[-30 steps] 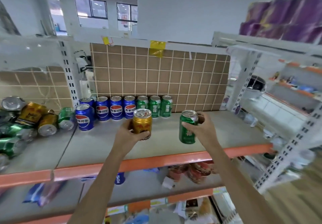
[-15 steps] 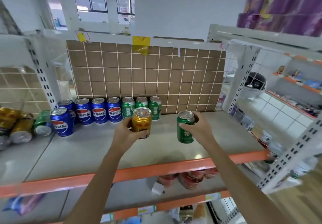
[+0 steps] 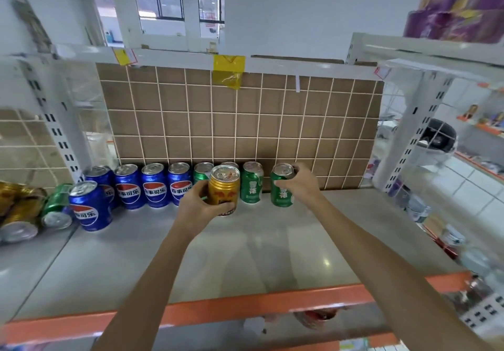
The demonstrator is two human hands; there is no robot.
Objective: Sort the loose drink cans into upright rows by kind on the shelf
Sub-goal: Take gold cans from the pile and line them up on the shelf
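- A person's right hand (image 3: 301,184) grips a green can (image 3: 282,185) upright at the open end of the green row, against the brown tiled back panel (image 3: 245,116); fingers curl round the can's far side and the thumb lies across its front.
- The left hand (image 3: 200,206) holds a gold can (image 3: 224,189) upright in front of the panel and forward of the row, where it hides part of the green cans behind it; fingers wrap the body from the left.
- Both forearms reach up and forward over the shelf's orange front edge (image 3: 218,312), wrists roughly level, elbows out of view below.
- Along the foot of the panel stand blue cans (image 3: 155,185) on the left and green cans (image 3: 252,182) on the right; one more blue can (image 3: 90,206) stands forward of the row, left of the panel.
- Loose cans (image 3: 24,211), gold and green, lie on their sides well left of the panel, not yet sorted.
- Judgement: the step in hand is seating the green can beside its neighbour. Done well, it goes down flat on the shelf (image 3: 245,255), close to the last green can and back near the panel, label forward, before the fingers let go.
- Judgement: the gold can needs a row of its own, likely to the right of the green ones; it should stay clear of the standing cans meanwhile so none is knocked over.
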